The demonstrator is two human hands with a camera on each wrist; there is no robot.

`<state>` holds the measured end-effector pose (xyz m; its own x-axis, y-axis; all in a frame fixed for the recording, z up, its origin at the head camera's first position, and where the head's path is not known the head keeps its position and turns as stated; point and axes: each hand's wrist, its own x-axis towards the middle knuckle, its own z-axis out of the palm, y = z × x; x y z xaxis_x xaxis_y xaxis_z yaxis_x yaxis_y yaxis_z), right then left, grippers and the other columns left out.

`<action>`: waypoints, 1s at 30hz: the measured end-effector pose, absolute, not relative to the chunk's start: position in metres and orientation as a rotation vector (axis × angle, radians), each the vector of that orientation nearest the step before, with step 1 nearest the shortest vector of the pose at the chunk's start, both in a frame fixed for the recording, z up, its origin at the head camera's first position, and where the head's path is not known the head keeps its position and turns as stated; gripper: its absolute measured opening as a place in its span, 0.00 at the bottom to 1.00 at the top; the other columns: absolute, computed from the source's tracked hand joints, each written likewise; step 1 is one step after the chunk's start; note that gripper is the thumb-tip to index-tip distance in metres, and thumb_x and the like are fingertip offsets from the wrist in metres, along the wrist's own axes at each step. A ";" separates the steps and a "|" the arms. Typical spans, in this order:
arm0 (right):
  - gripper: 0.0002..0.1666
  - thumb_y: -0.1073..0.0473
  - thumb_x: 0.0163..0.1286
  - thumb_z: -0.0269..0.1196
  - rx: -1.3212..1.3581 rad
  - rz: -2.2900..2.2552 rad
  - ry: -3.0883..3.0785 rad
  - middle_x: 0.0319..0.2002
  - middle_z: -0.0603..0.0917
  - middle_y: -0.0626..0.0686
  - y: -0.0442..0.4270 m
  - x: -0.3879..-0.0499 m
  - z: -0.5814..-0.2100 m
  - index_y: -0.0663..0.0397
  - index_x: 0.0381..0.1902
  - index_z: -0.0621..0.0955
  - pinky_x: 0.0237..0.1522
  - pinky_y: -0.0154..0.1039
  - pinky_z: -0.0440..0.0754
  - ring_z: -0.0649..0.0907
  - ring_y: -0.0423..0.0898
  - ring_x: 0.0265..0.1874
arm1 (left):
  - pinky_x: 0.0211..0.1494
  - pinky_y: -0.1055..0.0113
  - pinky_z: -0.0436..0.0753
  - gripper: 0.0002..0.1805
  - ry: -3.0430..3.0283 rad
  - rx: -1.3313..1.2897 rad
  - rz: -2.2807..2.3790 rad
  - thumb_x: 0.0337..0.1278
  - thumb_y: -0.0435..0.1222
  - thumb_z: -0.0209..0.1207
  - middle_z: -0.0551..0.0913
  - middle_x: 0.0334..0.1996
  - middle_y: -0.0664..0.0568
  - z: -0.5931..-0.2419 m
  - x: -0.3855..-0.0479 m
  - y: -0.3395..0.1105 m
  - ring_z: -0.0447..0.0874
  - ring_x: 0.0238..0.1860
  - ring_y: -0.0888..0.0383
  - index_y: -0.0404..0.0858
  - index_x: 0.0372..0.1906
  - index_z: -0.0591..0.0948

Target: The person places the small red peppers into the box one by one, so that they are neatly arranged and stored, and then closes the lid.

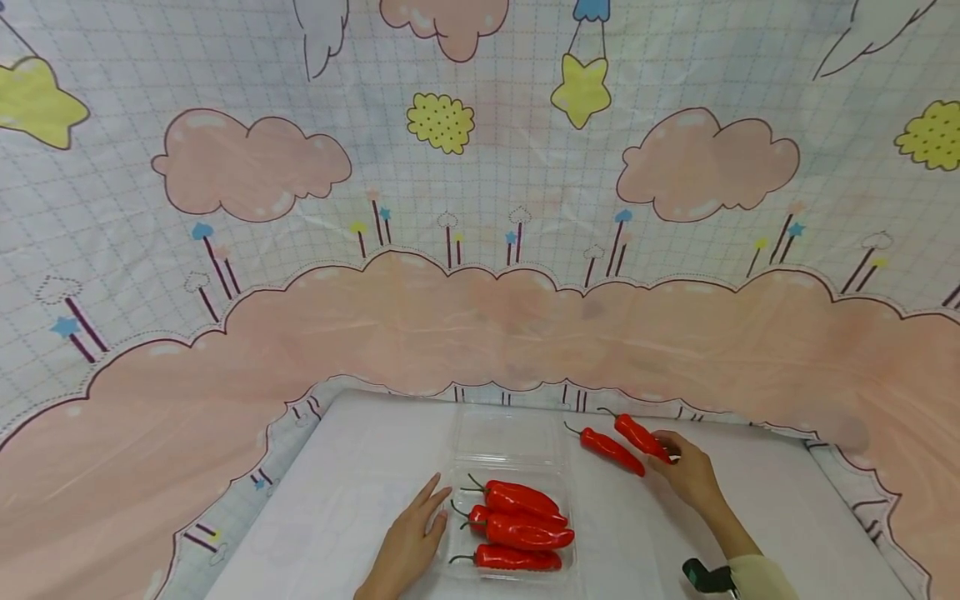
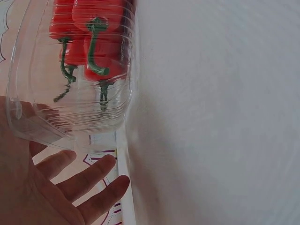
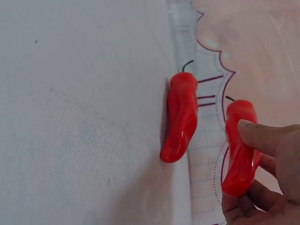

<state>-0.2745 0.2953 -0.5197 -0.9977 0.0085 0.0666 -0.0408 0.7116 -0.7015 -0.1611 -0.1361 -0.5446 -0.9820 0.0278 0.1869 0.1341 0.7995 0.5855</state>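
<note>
Several red peppers [image 1: 525, 531] with green stems lie in a clear plastic box [image 2: 28, 112], its lid [image 1: 510, 435] folded back. Beside the box's left side is my left hand [image 1: 405, 542], fingers spread and relaxed; in the left wrist view the hand [image 2: 61, 187] is at the box's end. At the right, my right hand [image 1: 692, 477] pinches a red pepper [image 1: 637, 435] near its lower end; the right wrist view shows thumb and fingers of the hand [image 3: 267, 164] round this pepper [image 3: 241, 150]. Another pepper [image 3: 182, 117] lies on the table alongside, untouched.
The white table [image 1: 337, 475] extends around the box. A dark green object [image 1: 707, 577] is by the right sleeve [image 1: 761, 577]. Behind the table hangs a patterned cloth [image 1: 487, 333] with clouds and stars.
</note>
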 end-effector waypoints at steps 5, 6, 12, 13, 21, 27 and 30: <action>0.31 0.57 0.66 0.67 0.025 1.181 -2.834 0.58 0.79 0.67 0.294 -0.270 -0.519 0.59 0.65 0.72 0.48 0.49 0.86 0.79 0.59 0.51 | 0.61 0.43 0.78 0.21 -2.807 -0.128 -0.925 0.66 0.37 0.57 0.70 0.71 0.49 -0.544 -0.161 -0.136 0.78 0.64 0.44 0.42 0.63 0.78; 0.32 0.57 0.66 0.67 0.020 1.186 -2.834 0.58 0.79 0.67 0.293 -0.269 -0.519 0.59 0.65 0.72 0.48 0.50 0.86 0.79 0.59 0.51 | 0.61 0.43 0.78 0.21 -2.805 -0.130 -0.922 0.66 0.37 0.57 0.70 0.71 0.50 -0.545 -0.161 -0.136 0.78 0.63 0.44 0.42 0.63 0.78; 0.32 0.55 0.65 0.68 0.014 1.197 -2.822 0.57 0.79 0.66 0.290 -0.263 -0.517 0.57 0.64 0.73 0.50 0.50 0.85 0.79 0.58 0.52 | 0.60 0.44 0.79 0.20 -2.790 -0.144 -0.913 0.66 0.37 0.57 0.70 0.71 0.49 -0.545 -0.161 -0.136 0.78 0.63 0.44 0.42 0.62 0.79; 0.32 0.55 0.65 0.68 0.017 1.192 -2.820 0.57 0.80 0.65 0.289 -0.262 -0.516 0.57 0.64 0.73 0.50 0.49 0.85 0.79 0.57 0.52 | 0.60 0.44 0.79 0.20 -2.789 -0.145 -0.913 0.66 0.36 0.57 0.70 0.71 0.49 -0.545 -0.161 -0.136 0.78 0.63 0.44 0.42 0.62 0.79; 0.32 0.55 0.63 0.69 0.034 1.194 -2.811 0.56 0.81 0.64 0.287 -0.252 -0.511 0.56 0.64 0.74 0.46 0.41 0.84 0.79 0.55 0.51 | 0.60 0.44 0.79 0.20 -2.784 -0.144 -0.906 0.66 0.37 0.57 0.70 0.71 0.49 -0.545 -0.161 -0.136 0.78 0.63 0.44 0.42 0.62 0.79; 0.33 0.52 0.61 0.71 0.046 1.187 -2.817 0.54 0.82 0.63 0.284 -0.245 -0.508 0.56 0.62 0.75 0.46 0.39 0.84 0.81 0.54 0.49 | 0.60 0.44 0.79 0.20 -2.787 -0.145 -0.915 0.66 0.36 0.57 0.70 0.71 0.48 -0.545 -0.161 -0.136 0.78 0.63 0.44 0.42 0.62 0.79; 0.33 0.52 0.61 0.71 0.046 1.188 -2.825 0.54 0.82 0.63 0.282 -0.242 -0.508 0.55 0.62 0.75 0.44 0.34 0.82 0.81 0.53 0.49 | 0.60 0.44 0.79 0.20 -2.787 -0.147 -0.926 0.66 0.36 0.57 0.70 0.71 0.48 -0.544 -0.161 -0.136 0.79 0.62 0.43 0.41 0.62 0.79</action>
<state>-0.2424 0.2821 -0.5081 -0.9966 0.0021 0.0821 -0.0573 0.6994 -0.7124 -0.1607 -0.1361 -0.5444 -0.9750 0.0307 0.2202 0.1564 0.7988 0.5809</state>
